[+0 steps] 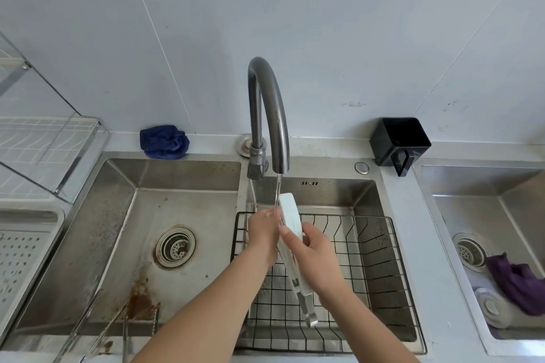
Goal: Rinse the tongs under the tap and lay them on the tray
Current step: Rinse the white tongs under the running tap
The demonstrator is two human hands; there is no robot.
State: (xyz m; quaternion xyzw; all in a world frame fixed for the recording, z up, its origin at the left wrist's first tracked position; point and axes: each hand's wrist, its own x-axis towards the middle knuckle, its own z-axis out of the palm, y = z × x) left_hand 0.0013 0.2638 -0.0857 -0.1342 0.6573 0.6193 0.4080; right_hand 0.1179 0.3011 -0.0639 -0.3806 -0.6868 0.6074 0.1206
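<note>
Two hands hold the white tongs under the running tap, mid-frame.

Both forearms rise from the bottom edge. The right hand has its fingers curled round the tongs' middle, gripping them tilted, head up in the stream and metal tail low. The left hand meets the head from the left with its back to the camera. Its fingers are hidden, so I cannot tell whether they grip or only touch. The tongs hang over the middle basin, which holds a black wire basket. The left basin holds thin metal utensils, cut off at the bottom edge. The basin at far right holds a purple cloth. The perforated tray sits at the left edge.
</note>
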